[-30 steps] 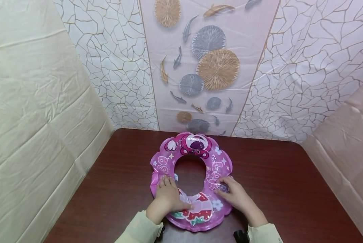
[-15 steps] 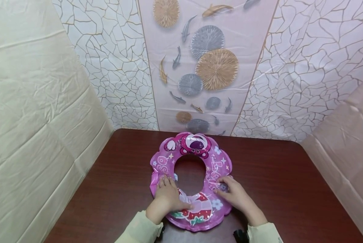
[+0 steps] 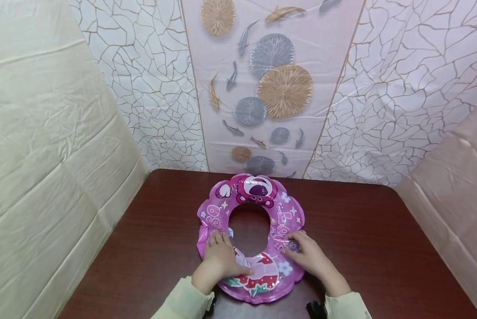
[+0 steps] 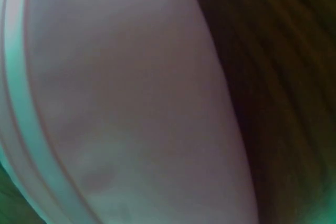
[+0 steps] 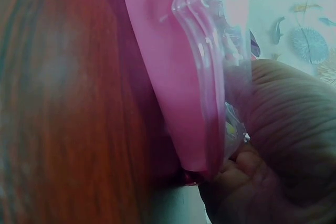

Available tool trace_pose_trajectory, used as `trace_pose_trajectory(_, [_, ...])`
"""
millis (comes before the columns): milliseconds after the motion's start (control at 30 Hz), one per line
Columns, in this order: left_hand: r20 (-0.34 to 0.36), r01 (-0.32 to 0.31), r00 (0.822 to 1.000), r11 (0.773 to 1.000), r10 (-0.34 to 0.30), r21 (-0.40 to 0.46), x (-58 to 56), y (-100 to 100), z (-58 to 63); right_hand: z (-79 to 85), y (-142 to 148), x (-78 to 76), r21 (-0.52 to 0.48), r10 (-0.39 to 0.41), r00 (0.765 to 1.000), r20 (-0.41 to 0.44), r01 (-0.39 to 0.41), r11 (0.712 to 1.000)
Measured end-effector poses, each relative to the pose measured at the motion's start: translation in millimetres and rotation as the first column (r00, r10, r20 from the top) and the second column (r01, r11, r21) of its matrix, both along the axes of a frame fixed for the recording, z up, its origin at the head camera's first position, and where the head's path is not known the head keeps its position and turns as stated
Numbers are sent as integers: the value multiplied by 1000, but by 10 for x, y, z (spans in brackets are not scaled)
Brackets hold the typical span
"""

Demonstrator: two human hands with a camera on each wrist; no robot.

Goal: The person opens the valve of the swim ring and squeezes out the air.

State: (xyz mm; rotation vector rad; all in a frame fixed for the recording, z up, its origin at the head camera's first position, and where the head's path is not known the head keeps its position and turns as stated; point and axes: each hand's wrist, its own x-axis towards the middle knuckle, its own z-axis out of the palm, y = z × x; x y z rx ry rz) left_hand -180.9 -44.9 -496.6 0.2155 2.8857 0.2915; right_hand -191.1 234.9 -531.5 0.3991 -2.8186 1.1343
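An inflated pink swim ring (image 3: 284, 274) with a scalloped edge lies flat, printed with a bear face, strawberries and white flowers. My left hand (image 3: 220, 259) rests on its near left part, fingers straight and thumb spread toward the strawberry print. At the right side my right hand (image 3: 308, 253) holds the ring's outer edge, thumb and forefinger on top beside a dark round spot. In the right wrist view, curled fingers (image 5: 244, 169) meet the ring's seam. The left wrist view shows only the ring's pale side (image 4: 142, 98), blurred, with no fingers.
The ring lies on a dark reddish-brown table (image 3: 354, 239). Behind it hangs a patterned cloth (image 3: 258, 133) with fish and round shapes. Cream fabric (image 3: 63, 155) walls in the left side, and similar fabric (image 3: 450, 186) the right.
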Motion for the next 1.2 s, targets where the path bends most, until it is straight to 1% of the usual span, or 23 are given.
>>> trace_pose_trajectory(133, [2, 0, 1000, 1000, 0, -4, 1, 2, -1, 1, 1, 3, 1, 6, 1000, -12, -6, 1000])
trace_pose_trajectory(267, [2, -4, 1000, 1000, 4, -1, 1, 6, 7, 14, -5, 3, 1, -3, 1000, -3, 3, 1000])
trace_pose_trajectory(500, [-5, -3, 1000, 1000, 2, -9, -6, 3, 0, 16, -3, -1, 3, 1, 1000, -30, -1, 1000])
trace_pose_trajectory(733, [-9, 13, 1000, 1000, -13, -17, -11, -6, -23, 13, -7, 6, -1, -7, 1000, 6, 7, 1000])
trace_pose_trajectory(833, [-14, 16, 1000, 1000, -16, -22, -7, -5, -25, 16, -10, 11, 0, -9, 1000, 6, 9, 1000])
trace_pose_trajectory(933, [-18, 17, 1000, 999, -17, -29, 0, -2, -19, 23, -16, 19, -2, -5, 1000, -16, 5, 1000])
trace_pose_trajectory(1100, [-20, 13, 1000, 999, -14, -32, 12, 3, 9, 30, -32, 25, 7, 19, 996, -92, -19, 1000])
trace_pose_trajectory(1200, [-17, 8, 1000, 1000, -9, -30, 19, 4, 23, 31, -39, 26, 14, 25, 993, -114, -24, 1000])
